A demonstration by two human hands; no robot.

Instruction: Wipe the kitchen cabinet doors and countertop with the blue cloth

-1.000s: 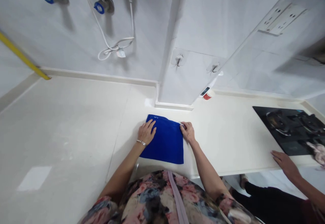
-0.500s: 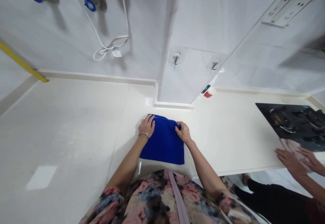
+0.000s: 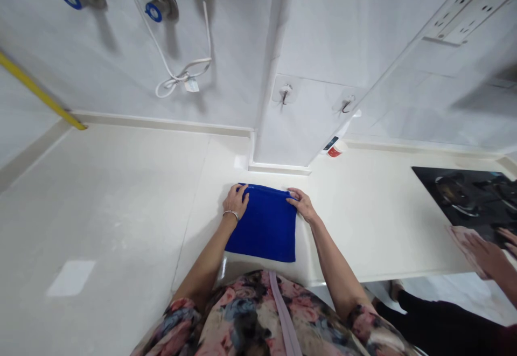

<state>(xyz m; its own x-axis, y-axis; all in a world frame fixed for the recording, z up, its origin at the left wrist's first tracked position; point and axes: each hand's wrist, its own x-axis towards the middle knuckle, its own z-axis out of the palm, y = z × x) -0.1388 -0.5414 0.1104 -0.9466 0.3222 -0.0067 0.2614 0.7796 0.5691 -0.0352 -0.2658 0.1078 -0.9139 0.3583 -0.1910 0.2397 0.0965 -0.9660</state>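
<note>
A blue cloth (image 3: 263, 227), folded into a rough square, lies flat on the pale countertop close to my body. My left hand (image 3: 236, 201), a bracelet at its wrist, holds the cloth's far left corner under bent fingers. At the far right corner, my right hand (image 3: 302, 203) has the edge between thumb and fingers. The far edge runs nearly straight between both hands, and a folded layer shows along it.
Another person's hand presses a pale pink cloth (image 3: 464, 243) beside the black gas hob (image 3: 452, 192) at right. A wall corner (image 3: 278, 168) juts out just beyond the blue cloth. A red and white cup (image 3: 336, 149) stands behind it. Valves, cord and hooks are on the wall.
My right hand has drawn the far right corner outward, and the cloth's far edge is straighter and wider. The other person's hands have moved to the right, toward the hob.
</note>
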